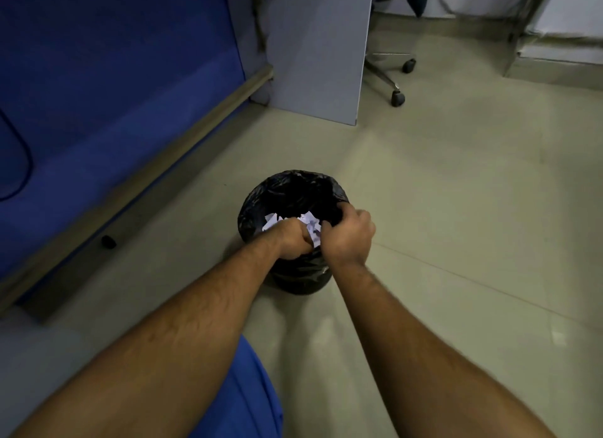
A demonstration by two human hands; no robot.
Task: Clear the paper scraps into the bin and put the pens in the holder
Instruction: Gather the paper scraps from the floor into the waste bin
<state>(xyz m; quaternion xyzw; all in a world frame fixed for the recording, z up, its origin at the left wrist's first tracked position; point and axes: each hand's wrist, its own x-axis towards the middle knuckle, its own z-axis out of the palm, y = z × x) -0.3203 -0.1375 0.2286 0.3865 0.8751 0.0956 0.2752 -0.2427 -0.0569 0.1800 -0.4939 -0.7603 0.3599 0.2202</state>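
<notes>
Both hands over the round bin with black liner on the tiled floor. Left hand and right hand fingers curled, clutching crumpled white paper scraps with dark print, held just above the bin opening.

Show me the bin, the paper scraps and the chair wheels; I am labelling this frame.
bin [257,209]: head view, on the black liner at the left rim.
paper scraps [270,221]: head view, on a white piece inside the bin.
chair wheels [398,97]: head view, on the nearer castor.
</notes>
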